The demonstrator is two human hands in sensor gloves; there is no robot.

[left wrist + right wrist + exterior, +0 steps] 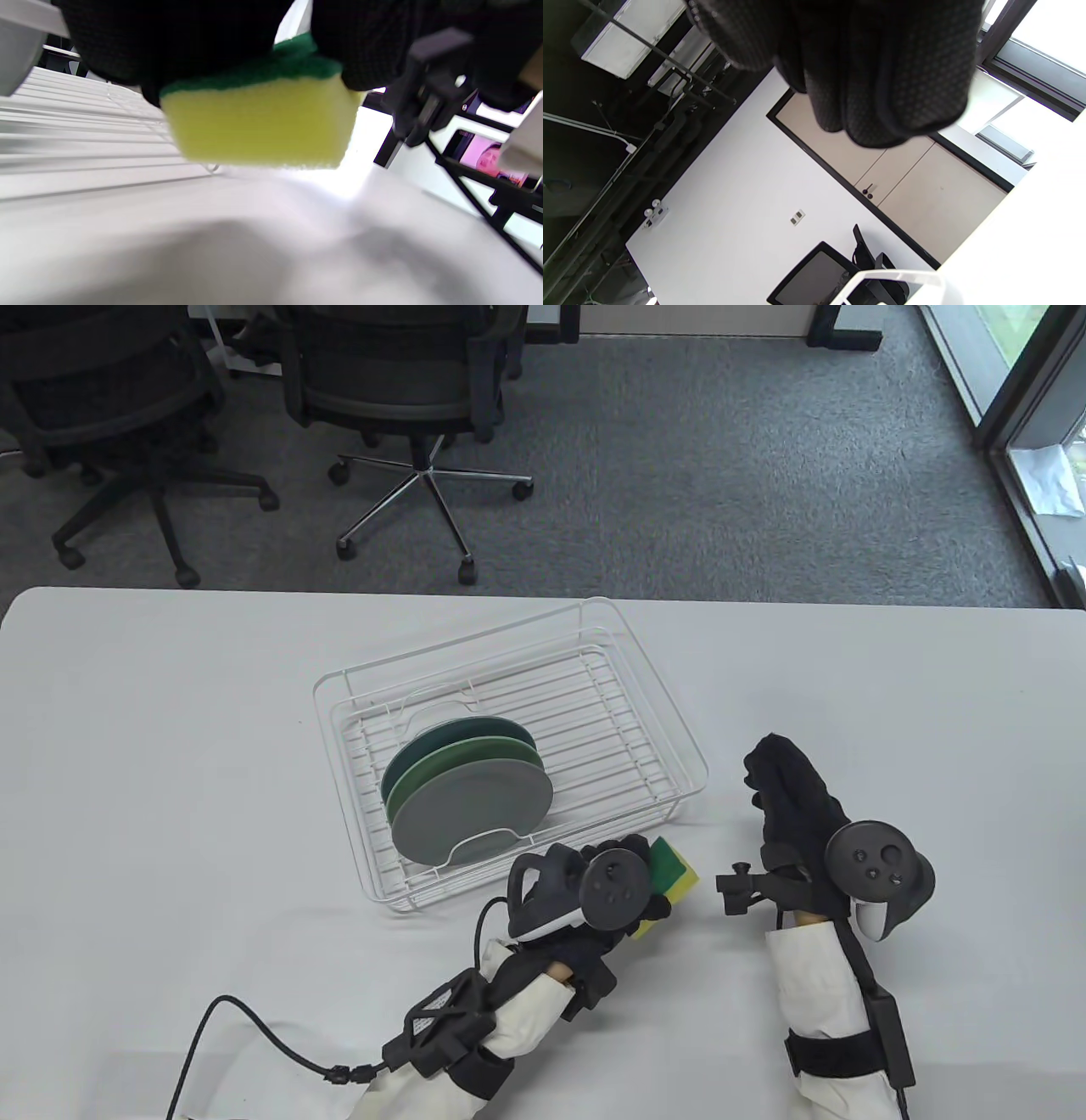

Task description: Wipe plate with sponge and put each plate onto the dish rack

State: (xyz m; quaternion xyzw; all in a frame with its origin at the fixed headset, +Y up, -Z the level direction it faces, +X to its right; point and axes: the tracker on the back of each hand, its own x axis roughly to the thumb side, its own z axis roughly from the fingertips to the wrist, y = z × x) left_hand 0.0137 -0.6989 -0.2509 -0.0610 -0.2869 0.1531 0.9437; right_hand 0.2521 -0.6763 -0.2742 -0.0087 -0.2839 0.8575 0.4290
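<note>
Nearest the lower edge of the table view, two white-sleeved forearms are seen coming in over the white counter (170, 780). The left hand (624, 882) is curled round the sponge (674, 875); in the left wrist view the sponge is shown pinched from above by the gloved fingers (127, 42), green scouring face up, yellow foam down, just above the counter. Its long axis is laid roughly along the near wall of the rack.

The right hand (789, 797) is raised just to the right, fingers bunched loosely together, and nothing is held in it; the right wrist view is filled by dark glove and the room, so no object is shown in that grip.

Just beyond the left hand the white wire dish rack (670, 712) is set. Three plates (471, 806) are stood on edge in its near-left slots, grey in front, two green ones behind, leaning together. No plate is seen lying on the counter outside the rack.

The plate work is judged finished. The remaining move is thought to turn on the sponge alone: it lies inside the left grip, beside the rack's near right corner, with bare counter directly beneath it for setting down.
</note>
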